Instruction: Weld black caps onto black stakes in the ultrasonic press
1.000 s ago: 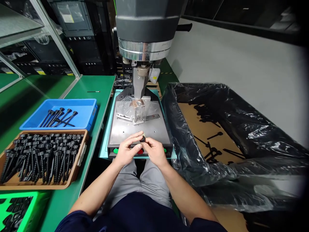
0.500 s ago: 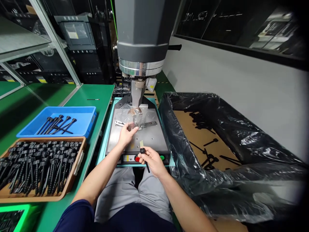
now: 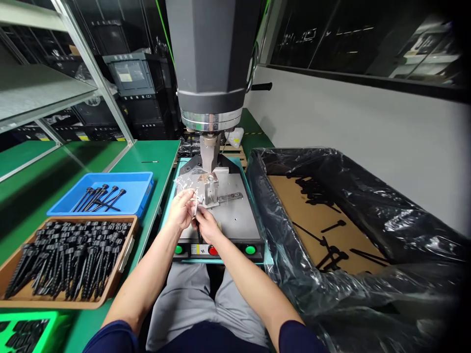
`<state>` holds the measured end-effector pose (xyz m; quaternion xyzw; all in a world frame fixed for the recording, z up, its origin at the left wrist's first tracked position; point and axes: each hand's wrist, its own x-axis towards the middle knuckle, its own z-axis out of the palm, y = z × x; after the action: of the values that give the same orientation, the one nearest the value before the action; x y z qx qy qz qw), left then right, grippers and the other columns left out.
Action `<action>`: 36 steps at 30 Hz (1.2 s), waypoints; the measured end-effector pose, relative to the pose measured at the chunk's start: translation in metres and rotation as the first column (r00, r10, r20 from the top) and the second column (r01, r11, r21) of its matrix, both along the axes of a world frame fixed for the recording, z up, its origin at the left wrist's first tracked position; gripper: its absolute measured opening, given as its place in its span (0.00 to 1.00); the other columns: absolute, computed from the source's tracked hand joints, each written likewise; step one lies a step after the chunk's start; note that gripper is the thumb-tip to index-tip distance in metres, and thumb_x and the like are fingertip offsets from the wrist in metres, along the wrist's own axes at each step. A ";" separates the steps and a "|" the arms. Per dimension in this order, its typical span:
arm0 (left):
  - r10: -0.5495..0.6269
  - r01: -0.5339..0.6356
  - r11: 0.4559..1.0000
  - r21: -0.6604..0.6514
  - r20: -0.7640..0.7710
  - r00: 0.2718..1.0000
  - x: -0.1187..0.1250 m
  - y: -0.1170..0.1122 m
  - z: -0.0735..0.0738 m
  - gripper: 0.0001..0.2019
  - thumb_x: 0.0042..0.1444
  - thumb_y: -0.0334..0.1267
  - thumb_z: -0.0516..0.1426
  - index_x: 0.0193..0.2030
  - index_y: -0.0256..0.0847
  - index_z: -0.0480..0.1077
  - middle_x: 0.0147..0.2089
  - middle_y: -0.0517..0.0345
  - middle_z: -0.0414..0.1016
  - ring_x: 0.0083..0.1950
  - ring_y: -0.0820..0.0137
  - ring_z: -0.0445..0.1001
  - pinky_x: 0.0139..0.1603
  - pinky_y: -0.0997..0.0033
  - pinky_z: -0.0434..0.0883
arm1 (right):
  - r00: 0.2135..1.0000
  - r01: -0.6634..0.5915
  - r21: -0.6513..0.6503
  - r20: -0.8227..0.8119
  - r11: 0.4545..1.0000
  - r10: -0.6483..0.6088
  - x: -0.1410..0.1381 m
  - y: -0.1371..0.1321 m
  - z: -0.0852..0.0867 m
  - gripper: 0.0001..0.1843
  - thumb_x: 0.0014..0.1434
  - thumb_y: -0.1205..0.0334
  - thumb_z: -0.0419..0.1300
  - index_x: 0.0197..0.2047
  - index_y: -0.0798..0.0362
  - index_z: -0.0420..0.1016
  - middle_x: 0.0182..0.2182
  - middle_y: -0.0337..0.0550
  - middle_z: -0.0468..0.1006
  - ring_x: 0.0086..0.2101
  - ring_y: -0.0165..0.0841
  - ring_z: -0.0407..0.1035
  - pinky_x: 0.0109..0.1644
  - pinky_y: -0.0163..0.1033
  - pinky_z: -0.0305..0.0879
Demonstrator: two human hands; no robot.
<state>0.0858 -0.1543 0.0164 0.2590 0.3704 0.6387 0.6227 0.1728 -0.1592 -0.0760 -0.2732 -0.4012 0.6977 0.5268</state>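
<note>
My left hand is closed on a sheet of clear plastic film, its fingers pinching the edge in front of the metal fixture. My right hand meets it from the right, fingertips close together, and grips a black capped stick whose lower end hangs below the hand. The cap of that stick is hidden by the fingers and film. Behind both hands, the metal horn of the grey press stands over the fixture on a steel plate.
On the left bench stand a blue tray with several black sticks, a brown tray packed with them, and a green bin. At right is a large box lined with black plastic. Green buttons and a red button line the press front.
My right hand has moved up and left with the black capped stick to meet my left hand. The left hand has drawn the film slightly left and down, off the fixture.
</note>
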 end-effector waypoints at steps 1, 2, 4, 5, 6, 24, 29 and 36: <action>0.008 -0.008 1.000 0.004 0.003 1.000 -0.003 -0.002 -0.001 0.17 0.43 0.39 0.68 0.37 0.37 0.69 0.27 0.64 0.70 0.22 0.79 0.70 0.19 0.81 0.65 | 0.998 0.054 0.019 -0.017 0.998 -0.054 -0.002 0.009 0.004 0.21 0.54 0.47 0.64 0.45 0.51 0.71 0.29 0.36 0.72 0.22 0.25 0.63 0.24 0.31 0.58; 0.017 -0.017 1.000 0.004 -0.006 1.000 -0.005 -0.004 -0.003 0.17 0.43 0.39 0.68 0.37 0.38 0.69 0.27 0.64 0.70 0.22 0.79 0.69 0.19 0.81 0.65 | 0.993 0.113 0.036 -0.036 0.993 -0.112 -0.001 0.017 0.008 0.22 0.54 0.46 0.63 0.47 0.50 0.70 0.32 0.37 0.73 0.25 0.26 0.65 0.27 0.32 0.61; 0.042 -0.042 0.999 -0.012 -0.038 0.998 -0.011 -0.008 -0.006 0.17 0.44 0.39 0.67 0.39 0.38 0.70 0.28 0.63 0.70 0.23 0.79 0.69 0.18 0.82 0.63 | 0.969 0.245 0.070 -0.065 0.967 -0.240 0.005 0.030 0.014 0.24 0.55 0.46 0.62 0.51 0.49 0.68 0.36 0.39 0.74 0.28 0.28 0.68 0.31 0.33 0.65; 0.056 -0.057 0.998 -0.023 -0.057 0.997 -0.013 -0.009 -0.009 0.18 0.43 0.39 0.68 0.41 0.37 0.70 0.28 0.63 0.69 0.22 0.79 0.68 0.17 0.83 0.62 | 0.952 0.304 0.087 -0.064 0.949 -0.299 0.011 0.035 0.016 0.25 0.56 0.46 0.61 0.52 0.48 0.67 0.38 0.40 0.75 0.29 0.28 0.68 0.32 0.34 0.66; 0.064 -0.067 0.997 -0.032 -0.078 0.995 -0.015 -0.010 -0.011 0.20 0.44 0.39 0.67 0.43 0.37 0.70 0.28 0.63 0.68 0.22 0.80 0.67 0.17 0.83 0.61 | 0.934 0.358 0.111 -0.045 0.927 -0.356 0.018 0.039 0.017 0.24 0.57 0.46 0.60 0.53 0.48 0.67 0.39 0.40 0.75 0.30 0.29 0.69 0.33 0.35 0.67; 0.034 -0.023 0.997 0.074 -0.159 0.987 -0.013 -0.003 -0.002 0.39 0.42 0.42 0.68 0.62 0.39 0.63 0.27 0.64 0.69 0.23 0.78 0.68 0.17 0.81 0.61 | 0.762 0.482 0.458 0.201 0.747 -0.615 0.037 0.091 0.039 0.20 0.58 0.50 0.60 0.50 0.50 0.76 0.53 0.45 0.73 0.55 0.38 0.64 0.61 0.45 0.59; 0.031 -0.019 0.997 0.077 -0.153 0.988 -0.013 -0.001 -0.002 0.40 0.41 0.41 0.69 0.63 0.38 0.63 0.27 0.64 0.70 0.23 0.77 0.68 0.17 0.81 0.60 | 0.803 0.424 0.377 0.263 0.823 -0.534 0.038 0.106 0.040 0.25 0.53 0.50 0.63 0.52 0.51 0.74 0.51 0.46 0.75 0.51 0.39 0.68 0.58 0.46 0.63; 0.046 -0.037 0.998 0.057 -0.162 0.986 -0.016 0.000 -0.010 0.39 0.41 0.40 0.69 0.62 0.39 0.64 0.28 0.63 0.70 0.23 0.78 0.68 0.16 0.82 0.61 | 0.842 0.313 0.415 0.294 0.854 -0.452 0.055 0.115 0.047 0.19 0.54 0.50 0.61 0.46 0.51 0.78 0.50 0.45 0.77 0.54 0.41 0.66 0.62 0.48 0.58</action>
<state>0.0694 -0.1543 0.0068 0.3193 0.4079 0.6381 0.5696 0.2275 -0.0442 -0.0289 -0.3806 -0.5495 0.4268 0.6091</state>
